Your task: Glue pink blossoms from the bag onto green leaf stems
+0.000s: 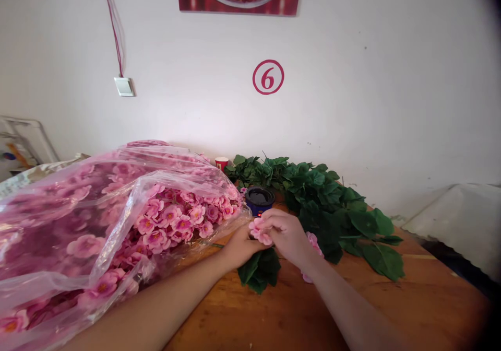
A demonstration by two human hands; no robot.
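Note:
Between my two hands is an artificial pink flower (260, 232), pinched by the fingers of my right hand (288, 232). My left hand (239, 247) is closed on a green leafy stem; the stem's end pokes out to its left, and dark green leaves (260, 270) hang below on the other side. The left fingertips are partly hidden behind the flower. More pink blossoms (313, 244) lie on the table, partly covered by my right wrist. Just beyond my hands stands a small blue pot (259, 199) with a dark inside and a lit red light.
A large clear plastic bag (135, 199) full of pink flowers (182, 223) covers the left side. Piled green leaves (313, 184) stretch along the back and right of the wooden table (235, 322). A red paper cup (221, 162) stands near the wall.

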